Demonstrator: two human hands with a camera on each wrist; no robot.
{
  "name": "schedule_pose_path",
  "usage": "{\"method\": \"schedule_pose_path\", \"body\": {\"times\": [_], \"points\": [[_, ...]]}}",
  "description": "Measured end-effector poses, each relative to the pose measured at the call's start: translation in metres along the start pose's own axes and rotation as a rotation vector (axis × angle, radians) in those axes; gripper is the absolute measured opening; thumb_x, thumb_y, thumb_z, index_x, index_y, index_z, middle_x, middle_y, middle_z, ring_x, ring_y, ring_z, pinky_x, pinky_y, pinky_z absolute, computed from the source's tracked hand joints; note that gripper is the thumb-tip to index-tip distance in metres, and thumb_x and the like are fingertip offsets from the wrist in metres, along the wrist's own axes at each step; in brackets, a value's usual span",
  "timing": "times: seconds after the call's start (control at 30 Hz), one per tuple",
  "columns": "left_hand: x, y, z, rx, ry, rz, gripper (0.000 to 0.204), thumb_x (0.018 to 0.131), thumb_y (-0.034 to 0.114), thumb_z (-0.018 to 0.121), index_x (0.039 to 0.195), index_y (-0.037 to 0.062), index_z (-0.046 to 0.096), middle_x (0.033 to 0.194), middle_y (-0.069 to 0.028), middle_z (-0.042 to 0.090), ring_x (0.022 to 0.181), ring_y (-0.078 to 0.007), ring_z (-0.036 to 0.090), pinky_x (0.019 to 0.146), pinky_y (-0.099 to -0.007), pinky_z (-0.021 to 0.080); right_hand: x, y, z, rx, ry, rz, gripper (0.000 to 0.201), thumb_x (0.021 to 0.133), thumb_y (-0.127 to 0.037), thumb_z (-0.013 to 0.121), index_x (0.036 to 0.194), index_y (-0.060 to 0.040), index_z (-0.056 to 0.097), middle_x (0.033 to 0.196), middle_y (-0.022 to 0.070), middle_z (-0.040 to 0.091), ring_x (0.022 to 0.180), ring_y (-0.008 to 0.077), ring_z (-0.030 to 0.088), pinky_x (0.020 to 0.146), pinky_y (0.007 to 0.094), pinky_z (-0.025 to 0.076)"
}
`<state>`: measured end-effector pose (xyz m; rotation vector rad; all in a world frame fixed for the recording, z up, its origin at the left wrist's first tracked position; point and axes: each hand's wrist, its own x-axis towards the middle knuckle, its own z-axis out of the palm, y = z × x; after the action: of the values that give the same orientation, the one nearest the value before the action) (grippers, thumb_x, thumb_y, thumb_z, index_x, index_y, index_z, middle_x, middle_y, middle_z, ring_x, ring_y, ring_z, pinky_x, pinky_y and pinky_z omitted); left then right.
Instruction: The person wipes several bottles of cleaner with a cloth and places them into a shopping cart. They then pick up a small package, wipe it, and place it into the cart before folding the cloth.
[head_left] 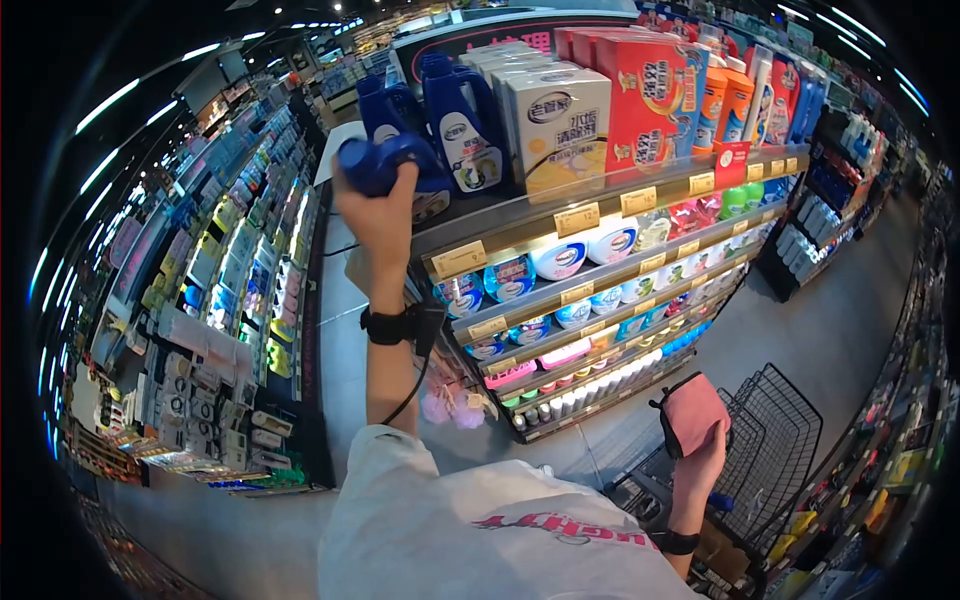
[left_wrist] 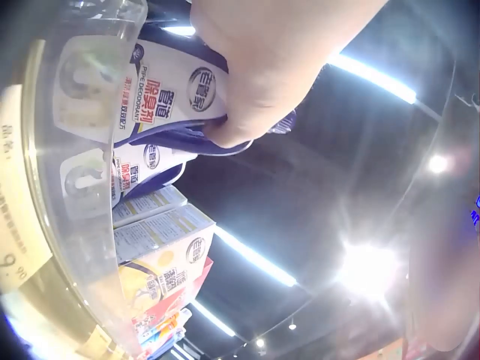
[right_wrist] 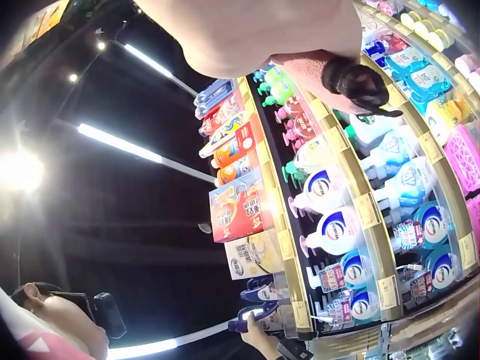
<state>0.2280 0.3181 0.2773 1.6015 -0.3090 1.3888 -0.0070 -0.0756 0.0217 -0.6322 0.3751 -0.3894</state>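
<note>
My left hand grips a dark blue bottle of pipe deodorant near its cap and handle, at the left end of the top shelf. In the left wrist view, the bottle's white label faces the clear shelf lip, and the thumb curls over the handle. Similar blue bottles stand right behind it. Lower right, my right hand holds a pink soft pouch-like item with black trim, close by the shopping cart. Its fingers are mostly hidden behind that item.
White and yellow boxes and red boxes line the top shelf beside the bottles. Pump bottles fill lower shelves behind price tags. A black wire shopping cart stands at the right. Another stocked aisle runs along the left.
</note>
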Motion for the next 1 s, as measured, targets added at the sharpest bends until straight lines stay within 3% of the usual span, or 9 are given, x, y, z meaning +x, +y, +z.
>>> {"method": "schedule_pose_path", "body": {"times": [0.1, 0.2, 0.33, 0.4, 0.53, 0.6, 0.77, 0.83, 1.0], "points": [[-0.024, 0.030, -0.002, -0.225, 0.123, 0.176, 0.043, 0.078, -0.002, 0.077, 0.114, 0.0004, 0.054, 0.104, -0.0122, 0.066, 0.096, -0.0226, 0.068, 0.094, -0.0354, 0.053, 0.002, -0.007, 0.000, 0.005, 0.008, -0.007, 0.050, 0.106, -0.034, 0.049, 0.143, -0.0002, 0.045, 0.143, 0.0099, 0.053, 0.132, 0.0225, 0.052, 0.111, 0.0382, 0.039], [-0.038, 0.078, 0.006, -0.368, 0.192, 0.231, 0.033, 0.083, 0.000, 0.069, 0.112, -0.0017, 0.053, 0.098, -0.0174, 0.068, 0.088, -0.0285, 0.071, 0.087, -0.0406, 0.058, 0.004, -0.012, 0.002, -0.024, -0.081, -0.003, 0.045, 0.106, -0.031, 0.050, 0.138, 0.0007, 0.050, 0.138, 0.0088, 0.057, 0.127, 0.0198, 0.055, 0.109, 0.0362, 0.042], [-0.074, 0.128, 0.024, -0.716, 0.138, -0.184, 0.028, 0.089, 0.021, 0.061, 0.104, -0.0021, 0.060, 0.094, -0.0169, 0.068, 0.090, -0.0278, 0.069, 0.082, -0.0398, 0.059, -0.002, -0.022, 0.041, -0.172, -0.103, -0.068, 0.042, 0.108, -0.030, 0.048, 0.135, 0.0015, 0.054, 0.132, 0.0085, 0.058, 0.121, 0.0160, 0.056, 0.105, 0.0306, 0.041], [-0.099, 0.149, 0.038, -0.808, 0.004, -0.608, 0.026, 0.089, 0.019, 0.060, 0.103, -0.0026, 0.062, 0.096, -0.0169, 0.068, 0.093, -0.0273, 0.068, 0.083, -0.0393, 0.058, -0.008, -0.021, 0.061, -0.415, -0.071, -0.225, 0.047, 0.109, -0.033, 0.046, 0.136, 0.0037, 0.054, 0.134, 0.0089, 0.057, 0.121, 0.0150, 0.054, 0.105, 0.0305, 0.041], [-0.169, 0.160, 0.095, -0.889, -0.118, -1.051, 0.020, 0.092, 0.018, 0.062, 0.103, 0.0010, 0.063, 0.099, -0.0110, 0.070, 0.091, -0.0227, 0.068, 0.082, -0.0370, 0.057, -0.037, -0.053, 0.134, -0.369, -0.435, -0.431, 0.053, 0.111, -0.033, 0.035, 0.146, 0.0058, 0.042, 0.148, 0.0137, 0.048, 0.135, 0.0210, 0.047, 0.114, 0.0332, 0.033], [-0.200, 0.178, 0.113, -0.969, -0.167, -1.191, 0.018, 0.092, 0.013, 0.065, 0.109, 0.0086, 0.060, 0.102, -0.0027, 0.065, 0.090, -0.0155, 0.064, 0.081, -0.0341, 0.054, -0.037, -0.041, 0.140, -0.320, -0.261, -0.530, 0.059, 0.110, -0.037, 0.033, 0.152, 0.0051, 0.033, 0.153, 0.0157, 0.042, 0.140, 0.0227, 0.043, 0.117, 0.0363, 0.032], [-0.242, 0.183, 0.145, -0.978, -0.271, -0.998, 0.008, 0.094, 0.013, 0.065, 0.100, 0.0074, 0.065, 0.093, -0.0009, 0.068, 0.080, -0.0133, 0.067, 0.075, -0.0297, 0.055, -0.016, -0.034, 0.105, -0.276, -0.160, -0.594, 0.059, 0.111, -0.038, 0.029, 0.152, 0.0034, 0.033, 0.154, 0.0150, 0.041, 0.140, 0.0214, 0.043, 0.114, 0.0344, 0.035], [-0.247, 0.190, 0.151, -0.974, -0.300, -1.036, 0.011, 0.092, 0.011, 0.068, 0.101, 0.0059, 0.064, 0.094, -0.0016, 0.068, 0.084, -0.0126, 0.066, 0.077, -0.0285, 0.053, -0.013, -0.034, 0.089, -0.231, 0.037, -0.255, 0.054, 0.111, -0.036, 0.034, 0.145, 0.0044, 0.042, 0.139, 0.0131, 0.055, 0.125, 0.0177, 0.056, 0.105, 0.0303, 0.044], [-0.259, 0.195, 0.159, -0.985, -0.586, -0.917, 0.027, 0.095, 0.012, 0.068, 0.118, 0.0036, 0.056, 0.105, -0.0045, 0.066, 0.090, -0.0109, 0.064, 0.082, -0.0269, 0.051, -0.002, -0.034, 0.079, 0.012, -0.098, -0.357, 0.051, 0.111, -0.037, 0.035, 0.142, 0.0015, 0.047, 0.136, 0.0124, 0.058, 0.121, 0.0166, 0.058, 0.103, 0.0303, 0.046]]}}
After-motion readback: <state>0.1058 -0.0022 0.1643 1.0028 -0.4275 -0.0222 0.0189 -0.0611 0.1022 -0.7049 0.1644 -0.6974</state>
